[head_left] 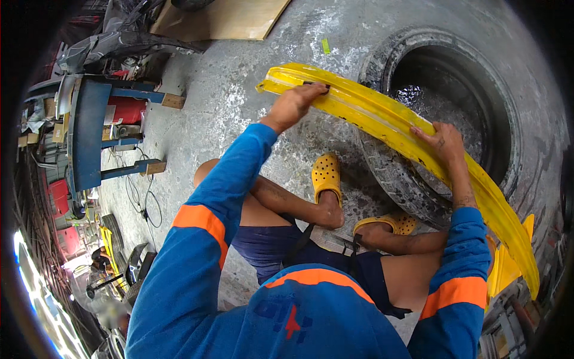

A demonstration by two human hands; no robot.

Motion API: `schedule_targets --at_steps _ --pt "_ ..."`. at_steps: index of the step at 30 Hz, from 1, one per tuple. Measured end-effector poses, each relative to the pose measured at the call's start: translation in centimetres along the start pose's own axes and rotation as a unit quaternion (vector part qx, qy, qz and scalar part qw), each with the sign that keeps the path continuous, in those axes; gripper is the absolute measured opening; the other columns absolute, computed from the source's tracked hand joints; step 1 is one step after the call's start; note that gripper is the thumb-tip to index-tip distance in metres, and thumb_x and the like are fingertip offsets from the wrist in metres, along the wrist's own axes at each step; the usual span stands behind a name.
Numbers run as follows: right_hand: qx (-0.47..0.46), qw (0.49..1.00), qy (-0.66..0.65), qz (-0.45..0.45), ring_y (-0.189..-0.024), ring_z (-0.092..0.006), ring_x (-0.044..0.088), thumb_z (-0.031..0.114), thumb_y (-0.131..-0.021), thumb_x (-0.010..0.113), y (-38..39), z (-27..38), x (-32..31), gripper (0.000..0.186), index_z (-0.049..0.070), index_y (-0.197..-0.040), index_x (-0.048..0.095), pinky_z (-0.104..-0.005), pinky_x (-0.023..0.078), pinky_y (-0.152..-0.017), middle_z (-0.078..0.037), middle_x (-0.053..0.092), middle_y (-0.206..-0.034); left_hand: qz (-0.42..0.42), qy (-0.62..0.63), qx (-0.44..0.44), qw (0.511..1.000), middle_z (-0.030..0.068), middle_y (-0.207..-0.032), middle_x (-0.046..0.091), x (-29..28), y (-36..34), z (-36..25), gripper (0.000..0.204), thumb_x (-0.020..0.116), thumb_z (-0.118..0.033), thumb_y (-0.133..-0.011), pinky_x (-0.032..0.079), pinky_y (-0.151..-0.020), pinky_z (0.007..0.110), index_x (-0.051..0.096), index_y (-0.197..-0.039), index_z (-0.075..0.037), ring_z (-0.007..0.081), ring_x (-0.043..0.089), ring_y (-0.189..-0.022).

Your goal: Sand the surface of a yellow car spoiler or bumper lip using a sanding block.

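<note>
A long, curved yellow body panel slants from the upper middle down to the right in front of me. Its ridged face has scuffs and dark marks. My right hand grips the panel around its middle, fingers over the edge. Toward the panel's far left end, my left hand presses down with its fingers together. A small dark flat piece shows at the left fingertips, mostly covered, so its kind is unclear. Under the panel lies a large dark tyre, with a wet shine inside it.
Yellow clogs are on my feet, close to the tyre. A blue metal stand with wood-tipped arms is at the left, cables below it. A wooden board lies at the top. Another yellow part is at lower right.
</note>
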State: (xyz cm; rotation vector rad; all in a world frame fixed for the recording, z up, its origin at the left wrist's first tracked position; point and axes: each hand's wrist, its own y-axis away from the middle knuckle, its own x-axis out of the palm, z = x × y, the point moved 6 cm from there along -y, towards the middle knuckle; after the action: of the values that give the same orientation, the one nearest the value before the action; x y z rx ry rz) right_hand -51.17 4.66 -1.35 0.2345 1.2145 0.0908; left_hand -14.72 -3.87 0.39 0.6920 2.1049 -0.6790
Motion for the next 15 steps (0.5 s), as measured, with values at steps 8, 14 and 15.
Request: schedule_targets --at_steps 8,14,15 --pt "-0.009 1.000 0.014 0.012 -0.079 -0.0382 0.073 0.083 -0.083 0.064 -0.3 0.1 0.0 0.083 0.002 -0.084 0.078 -0.0506 0.057 -0.078 -0.023 0.074 -0.082 0.036 0.237 -0.171 0.956 0.0155 -0.134 0.071 -0.5 0.3 0.6 0.035 0.050 -0.016 -0.107 0.051 -0.110 0.039 0.068 -0.136 -0.005 0.0291 0.069 -0.123" --pt "-0.012 1.000 0.004 0.001 -0.075 -0.0383 0.072 0.084 -0.083 0.064 -0.5 -0.4 0.4 0.084 0.001 -0.080 0.076 -0.0512 0.056 -0.076 -0.023 0.071 -0.075 0.088 0.201 -0.015 0.975 0.0160 -0.135 0.070 0.8 -0.8 -1.6 0.037 0.053 -0.022 -0.105 0.049 -0.110 0.040 0.070 -0.135 -0.007 0.0290 0.067 -0.123" --pt "-0.010 1.000 0.011 -0.009 -0.075 -0.0383 0.072 0.084 -0.083 0.064 -0.5 -0.5 0.4 0.084 0.001 -0.080 0.076 -0.0512 0.056 -0.076 -0.023 0.071 -0.075 0.105 0.022 0.086 0.990 0.0143 -0.136 0.070 1.1 -1.1 -3.2 0.040 0.051 -0.025 -0.106 0.049 -0.110 0.038 0.068 -0.138 -0.009 0.0294 0.066 -0.125"
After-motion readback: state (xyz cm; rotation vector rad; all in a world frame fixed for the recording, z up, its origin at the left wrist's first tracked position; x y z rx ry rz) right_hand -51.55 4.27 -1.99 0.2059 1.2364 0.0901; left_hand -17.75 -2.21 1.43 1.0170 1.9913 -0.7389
